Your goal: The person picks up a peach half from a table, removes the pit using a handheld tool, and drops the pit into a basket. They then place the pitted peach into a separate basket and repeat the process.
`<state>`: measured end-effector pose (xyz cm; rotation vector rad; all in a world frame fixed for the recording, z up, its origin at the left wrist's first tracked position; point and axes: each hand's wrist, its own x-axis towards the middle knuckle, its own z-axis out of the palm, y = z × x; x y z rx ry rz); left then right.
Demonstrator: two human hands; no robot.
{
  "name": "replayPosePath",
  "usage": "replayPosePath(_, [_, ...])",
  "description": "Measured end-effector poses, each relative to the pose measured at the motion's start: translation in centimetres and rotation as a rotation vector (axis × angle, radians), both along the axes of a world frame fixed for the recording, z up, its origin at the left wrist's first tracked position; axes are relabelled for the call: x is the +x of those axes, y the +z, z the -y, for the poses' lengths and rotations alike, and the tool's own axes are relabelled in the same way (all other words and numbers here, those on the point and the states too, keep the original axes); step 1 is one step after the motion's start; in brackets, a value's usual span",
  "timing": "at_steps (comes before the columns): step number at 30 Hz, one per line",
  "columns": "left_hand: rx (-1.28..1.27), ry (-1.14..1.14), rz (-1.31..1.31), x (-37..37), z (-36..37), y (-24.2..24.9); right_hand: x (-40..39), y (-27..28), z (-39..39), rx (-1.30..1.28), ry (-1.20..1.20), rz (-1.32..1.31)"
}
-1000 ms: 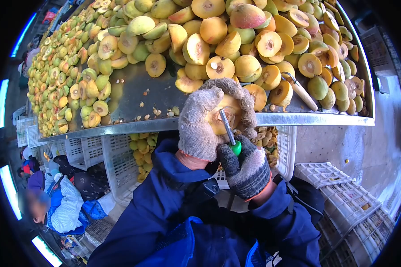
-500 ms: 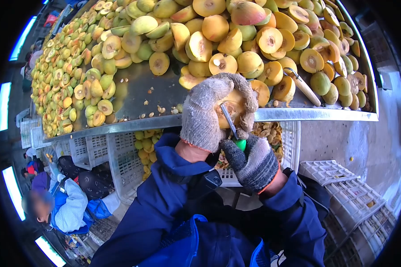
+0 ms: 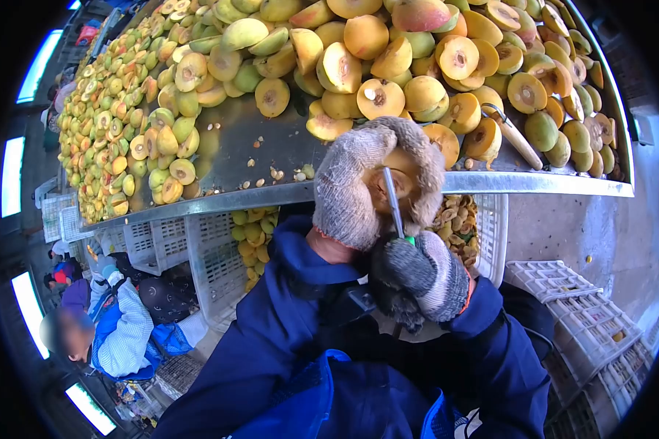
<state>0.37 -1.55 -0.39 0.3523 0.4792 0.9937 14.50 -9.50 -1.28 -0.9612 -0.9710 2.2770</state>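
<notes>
My left hand (image 3: 351, 186), in a worn knitted glove, wraps around a peach half (image 3: 380, 186) with its cut face toward me. In my right hand (image 3: 421, 278), a grey and white glove closes on the green handle of a slim metal pitting tool (image 3: 394, 201). The tool's tip overlaps the middle of the cut face. Both hands are just in front of the metal table edge (image 3: 271, 196). Beyond them lie many halved yellow peaches (image 3: 340, 67). A wooden-handled tool with a curved metal blade (image 3: 520, 143) rests on the table to the right.
Below the table edge, white crates hold peach halves (image 3: 252, 241) and darker fruit scraps (image 3: 458, 227). Stacked white crates (image 3: 586, 322) stand at the right. At the left sits another person (image 3: 121, 329) in a light patterned sleeve and blue apron. Small pits (image 3: 274, 173) lie scattered on the metal.
My right hand has turned and lowered, with fingers curled more under the handle. The tool stands more upright against the cut face. The whole view has shifted slightly.
</notes>
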Motion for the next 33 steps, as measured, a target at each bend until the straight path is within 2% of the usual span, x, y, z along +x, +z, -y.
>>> replayPosePath(2, [0.034, 0.012, 0.031, 0.1, 0.7, -1.0, -0.5, -0.2, 1.1, -0.135, -0.098, -0.245])
replayPosePath(3, [0.074, 0.021, 0.064, 0.5, 0.8, -0.8, -1.7, 2.3, -0.8, -0.136, -0.094, -0.243])
replayPosePath(4, [0.064, 0.026, 0.146, 0.8, 0.8, -0.9, -1.7, 2.3, -0.9, -0.215, -0.075, -0.378])
replayPosePath(5, [0.065, 0.027, 0.147, 0.7, 0.7, -0.8, -0.5, -0.5, 1.0, -0.294, -0.057, -0.513])
replayPosePath(6, [0.068, 0.018, 0.142, 0.6, 0.7, -0.6, -0.6, 0.1, 0.5, -0.381, -0.038, -0.610])
replayPosePath(7, [0.070, 0.008, 0.135, 0.6, 0.7, -0.5, -0.4, 0.0, 0.5, -0.381, -0.038, -0.610])
replayPosePath(8, [0.069, 0.006, 0.135, 0.6, 0.8, -1.2, 0.2, -0.6, 0.8, -0.261, -0.039, -0.444])
replayPosePath(9, [0.316, 0.209, -0.433, 0.5, 0.8, -2.4, 0.6, -0.5, 0.4, -0.140, -0.041, -0.277])
replayPosePath(10, [0.555, 0.409, -1.005, 0.6, 0.7, -2.8, 1.0, 0.0, -0.7, 0.128, 0.031, 0.069])
replayPosePath(11, [0.553, 0.406, -1.004, 0.4, 0.6, -2.9, 1.4, 1.1, -1.6, 0.235, 0.108, 0.311])
replayPosePath(13, [0.245, 0.130, -0.382, -0.5, -0.1, -1.8, 2.1, 1.4, -1.5, 0.400, 0.134, 0.559])
replayPosePath(14, [0.086, -0.002, -0.070, -0.8, -0.3, -1.3, 2.9, 1.5, -1.4, 0.458, 0.173, 0.598])
replayPosePath(15, [0.084, 0.002, -0.065, -0.8, -0.1, -1.0, 4.0, 0.5, -0.5, 0.568, 0.252, 0.701])
replayPosePath(17, [-0.105, 0.100, 0.062, -0.9, 0.0, -0.5, 6.1, 0.1, 1.1, 0.666, 0.460, 0.873])
replayPosePath(18, [-0.104, 0.113, 0.067, -0.9, 0.0, -0.7, 6.0, 0.0, 1.3, 0.744, 0.250, 0.712])
replayPosePath(19, [0.018, 0.133, -0.175, -0.8, 0.1, -1.2, 5.4, -0.4, 2.1, 0.557, -0.009, 0.598])
replayPosePath(21, [0.265, 0.131, -0.659, 0.1, 0.6, -2.0, 4.6, 0.8, 2.1, 0.569, -0.188, 0.715])
replayPosePath(22, [0.276, 0.098, -0.190, 0.5, 0.7, -2.2, 4.0, 0.5, 2.2, 0.678, -0.240, 0.806])
replayPosePath(23, [0.275, 0.079, -0.188, 1.1, 1.0, -1.9, 4.0, 1.2, 2.0, 0.753, -0.273, 0.841])
replayPosePath(25, [0.233, 0.087, -0.204, 2.3, 1.6, -0.8, 4.2, 1.4, 2.1, 0.673, -0.307, 0.880])
replayPosePath(26, [0.326, 0.086, -0.356, 2.7, 2.4, -0.5, 4.2, 1.1, 2.2, 0.726, -0.441, 0.825])
replayPosePath(27, [0.701, 0.026, -0.791, 1.7, 2.2, -0.5, 4.3, 1.9, 2.5, 0.700, -0.564, 0.757])
replayPosePath(29, [1.179, 0.174, -1.186, 2.2, 3.9, 0.5, 5.4, 0.5, 4.2, 0.529, -0.768, 0.705])
replayPosePath(31, [1.220, 0.116, -1.316, 2.7, 6.2, 2.3, 5.9, 2.7, 3.7, 0.310, -0.854, 0.455])
replayPosePath(33, [1.204, 0.126, -1.374, 1.0, 7.4, 3.0, 6.4, 2.8, 3.3, 0.236, -0.885, 0.445])
